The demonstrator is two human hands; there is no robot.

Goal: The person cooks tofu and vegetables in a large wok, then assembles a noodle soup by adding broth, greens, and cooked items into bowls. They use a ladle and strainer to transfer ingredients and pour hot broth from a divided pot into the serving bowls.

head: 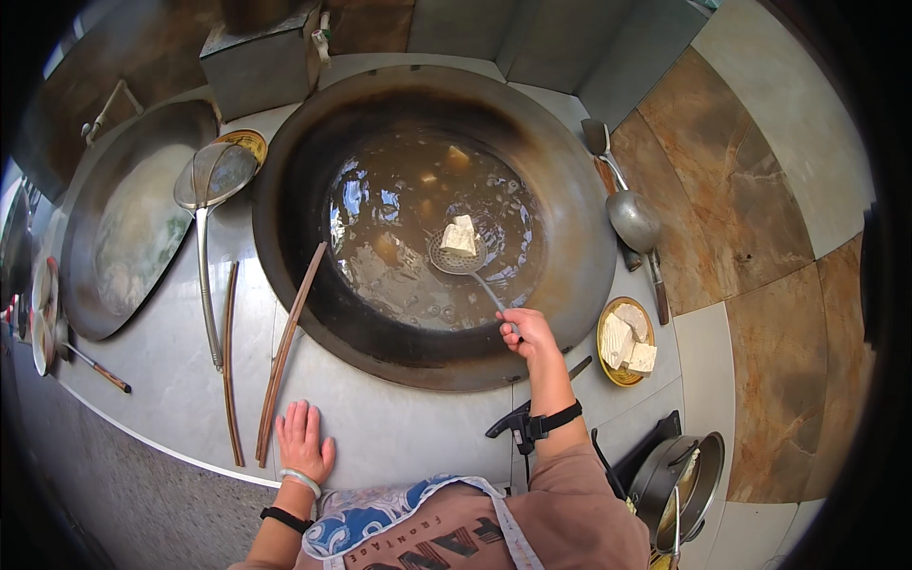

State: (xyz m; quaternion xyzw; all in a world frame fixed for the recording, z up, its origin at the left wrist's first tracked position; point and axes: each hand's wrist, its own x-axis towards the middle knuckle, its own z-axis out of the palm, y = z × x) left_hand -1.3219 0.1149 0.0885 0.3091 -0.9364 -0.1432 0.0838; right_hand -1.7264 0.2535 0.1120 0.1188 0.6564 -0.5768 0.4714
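Note:
My right hand (526, 333) is closed around the handle of a perforated metal skimmer (458, 265). Pale tofu blocks (459, 236) rest on the skimmer, over the brownish liquid in a large wok (577, 235). Several lighter pieces show dimly in the liquid. My left hand (305, 439) lies palm down on the tiled counter (399, 427), holding nothing, beside a pair of long wooden chopsticks (291, 356) that lean on the wok's rim. To the right of the wok, a yellow oval dish (611, 374) holds several more tofu blocks (618, 340).
A second wok (78, 285) with cloudy liquid is at the left. Between the woks lie a mesh strainer (215, 174) and more chopsticks (231, 370). A metal ladle (634, 222) and a spatula (595, 137) lie right of the wok. A metal pot (655, 470) stands at the lower right.

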